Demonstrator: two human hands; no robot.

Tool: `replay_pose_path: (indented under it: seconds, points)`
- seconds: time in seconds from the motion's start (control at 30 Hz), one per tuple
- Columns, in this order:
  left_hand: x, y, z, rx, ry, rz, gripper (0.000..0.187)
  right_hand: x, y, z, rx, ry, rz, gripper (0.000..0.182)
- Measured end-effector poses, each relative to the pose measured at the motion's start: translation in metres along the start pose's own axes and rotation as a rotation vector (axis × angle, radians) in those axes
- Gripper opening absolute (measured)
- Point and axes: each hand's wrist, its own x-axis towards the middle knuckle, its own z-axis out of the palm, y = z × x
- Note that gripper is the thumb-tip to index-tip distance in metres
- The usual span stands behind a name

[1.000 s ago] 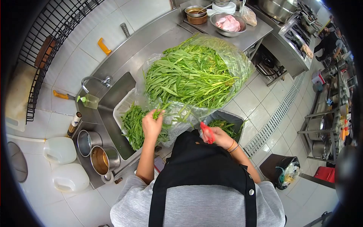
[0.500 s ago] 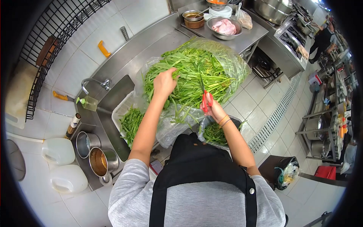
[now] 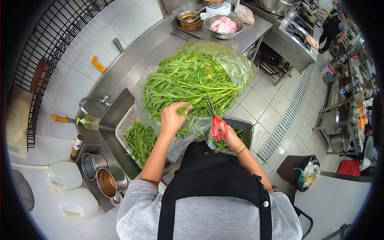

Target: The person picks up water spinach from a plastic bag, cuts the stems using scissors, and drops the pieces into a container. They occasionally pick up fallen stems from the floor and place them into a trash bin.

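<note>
No readable text, labels or numbers anywhere.

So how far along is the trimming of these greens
Early on, it seems. Done: a modest pile of cut greens lies in the white tub in the sink, with trimmings in the dark bin. In hand: the left hand holds a few stems, the right hand holds red scissors. Left: the large plastic bag of greens looks mostly full.

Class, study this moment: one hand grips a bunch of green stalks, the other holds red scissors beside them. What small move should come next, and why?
Probably closing the red-handled scissors across the stalks gripped in the left hand. The right hand has the blades raised right beside that bunch, pulled from the bag of greens, and cut greens already lie in the white tub.
</note>
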Motion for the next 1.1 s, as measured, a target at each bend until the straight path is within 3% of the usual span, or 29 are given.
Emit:
replay_pose_path:
  seconds: [0.23, 0.43, 0.53, 0.63, 0.7, 0.77, 0.87, 1.03, 1.1]
  points:
    - [-0.030, 0.000, 0.003, -0.097, 0.034, -0.052, 0.021, -0.006, 0.005, 0.000, -0.083, -0.003, 0.055, 0.054]
    - [-0.034, -0.003, 0.006, -0.126, 0.026, -0.092, 0.027, -0.003, 0.000, -0.004, -0.006, 0.082, 0.104, 0.052]
    - [-0.036, -0.003, 0.010, -0.110, -0.005, -0.059, 0.019, 0.000, -0.002, -0.005, 0.009, 0.093, 0.105, 0.051]
    - [-0.031, -0.001, 0.013, -0.096, -0.040, -0.119, 0.027, 0.003, 0.005, -0.013, -0.055, 0.080, 0.127, 0.047]
    - [-0.018, -0.006, 0.018, -0.157, 0.139, -0.002, 0.033, 0.003, 0.006, -0.016, -0.083, 0.068, 0.095, 0.046]
    - [-0.001, -0.004, 0.016, -0.139, 0.117, -0.026, 0.036, 0.002, 0.006, -0.017, -0.113, 0.049, 0.068, 0.044]
    - [0.024, 0.003, 0.012, 0.143, -0.237, -0.145, 0.032, 0.001, 0.005, -0.017, -0.112, 0.028, 0.046, 0.043]
    - [0.032, 0.002, 0.015, 0.240, -0.270, -0.113, 0.029, -0.003, 0.001, -0.017, -0.088, 0.022, 0.018, 0.044]
    - [0.023, 0.002, 0.013, 0.181, -0.177, -0.030, 0.026, -0.003, 0.003, -0.018, -0.090, 0.040, 0.010, 0.044]
